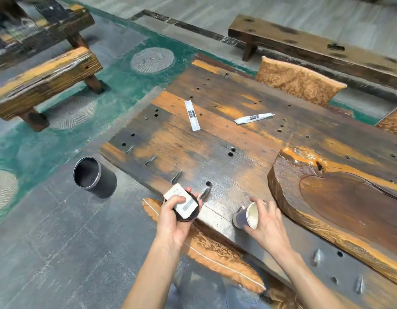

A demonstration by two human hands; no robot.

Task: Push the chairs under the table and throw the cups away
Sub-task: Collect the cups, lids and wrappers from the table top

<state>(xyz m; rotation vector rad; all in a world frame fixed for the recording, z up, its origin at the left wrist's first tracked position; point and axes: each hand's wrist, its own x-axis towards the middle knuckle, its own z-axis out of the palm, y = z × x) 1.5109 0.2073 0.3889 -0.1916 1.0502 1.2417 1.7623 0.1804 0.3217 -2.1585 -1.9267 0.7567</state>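
My left hand (173, 217) grips a dark round dish (193, 214) together with a white packet (182, 200) at the near edge of the wooden table (215, 139). My right hand (267, 221) holds a grey paper cup (248, 215) tilted on its side, its white inside facing me, just above the table edge. A chair with an orange patterned cushion (215, 248) stands pushed against the table's near side, below my arms. Two more cushioned chair backs show at the far side: one (297, 82) and one (393, 121).
A dark cylindrical bin (94, 178) stands open on the floor left of the table. Two white sachets (192, 115) (253, 118) lie mid-table. A carved wooden tea tray (340, 192) fills the table's right. Heavy wooden benches (44, 81) (315, 45) stand left and behind.
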